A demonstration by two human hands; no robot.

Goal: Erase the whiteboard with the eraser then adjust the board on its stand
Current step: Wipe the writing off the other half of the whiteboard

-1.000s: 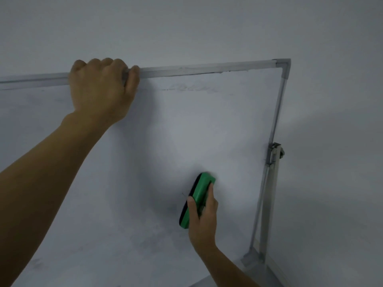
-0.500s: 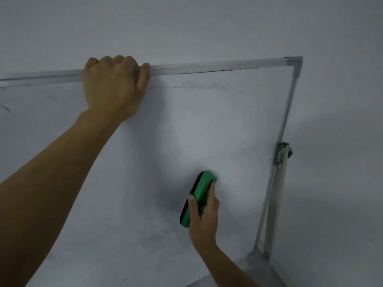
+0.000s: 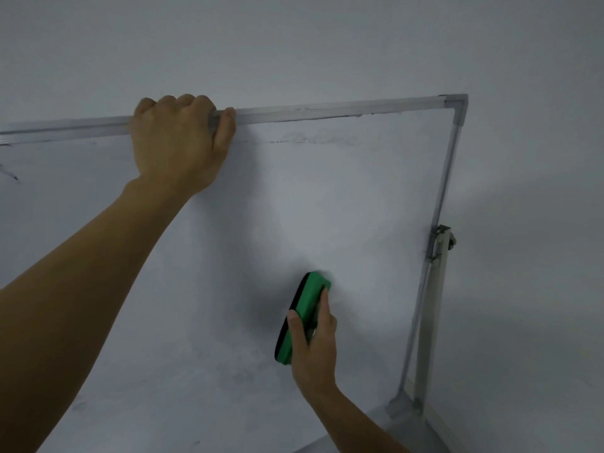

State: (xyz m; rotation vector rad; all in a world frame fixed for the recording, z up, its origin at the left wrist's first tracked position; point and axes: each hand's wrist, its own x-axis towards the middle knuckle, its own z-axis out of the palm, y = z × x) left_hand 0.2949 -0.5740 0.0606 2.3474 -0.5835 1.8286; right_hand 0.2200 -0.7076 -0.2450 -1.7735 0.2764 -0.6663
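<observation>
eraser [image 3: 305, 308] against the board [image 3: 327, 207], low and right of its centre, green back gripped by the right hand [image 3: 313, 348], thumb on one side, fingers on the other; left hand [image 3: 178, 142] curled over the board's top rail [image 3: 327, 111], bracing it. judgement: erasing step in hand, so keep the felt flat, press evenly against that brace, then work up to the faint smear [image 3: 313, 138] under the top rail and the dark strokes [image 3: 9, 173] at the board's far left. surface hazy grey; stand [image 3: 431, 322] and clamp [image 3: 439, 243] at the board's right edge, plain wall [image 3: 294, 44] behind.
</observation>
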